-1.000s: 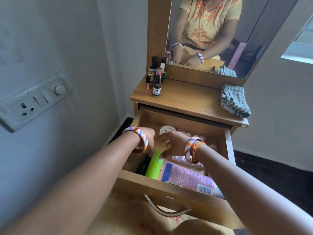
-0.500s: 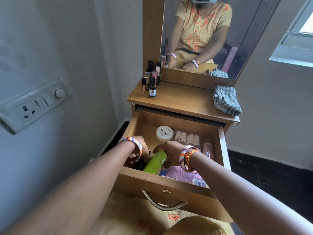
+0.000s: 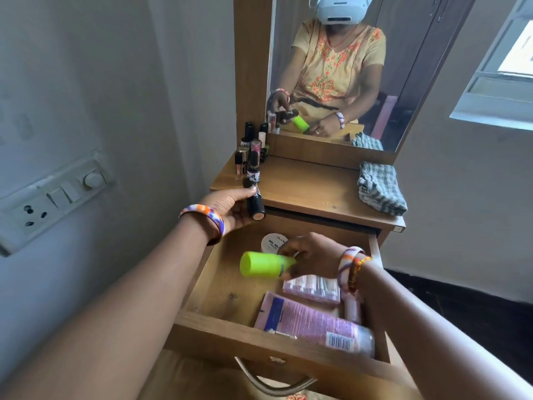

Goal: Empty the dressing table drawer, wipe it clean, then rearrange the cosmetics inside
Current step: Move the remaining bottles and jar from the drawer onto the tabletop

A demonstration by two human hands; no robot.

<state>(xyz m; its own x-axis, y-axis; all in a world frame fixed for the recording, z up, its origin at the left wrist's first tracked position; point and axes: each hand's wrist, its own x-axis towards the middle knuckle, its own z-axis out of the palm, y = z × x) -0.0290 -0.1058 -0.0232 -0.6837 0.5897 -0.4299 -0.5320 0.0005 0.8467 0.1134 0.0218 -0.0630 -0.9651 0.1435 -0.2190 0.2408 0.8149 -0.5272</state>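
Drawer (image 3: 219,295) open below the surface (image 3: 311,192), still holding a pink pouch, tube pack and white jar. Right hand (image 3: 311,255) grips the green bottle (image 3: 264,264) above the drawer. Left hand (image 3: 230,207) holds a dark bottle (image 3: 255,202) at the surface's front edge. Risk: it nudges the crowded upright bottles (image 3: 251,154) behind, toppling them.

Wooden dressing table top (image 3: 311,186) — small bottles (image 3: 251,157) cluster at its back-left corner, folded checked cloth (image 3: 380,187) sits right.

I see bottles (image 3: 251,157) back-left on the table (image 3: 311,189), cloth (image 3: 380,188) right, drawer (image 3: 230,287) open below holding packets (image 3: 305,319).
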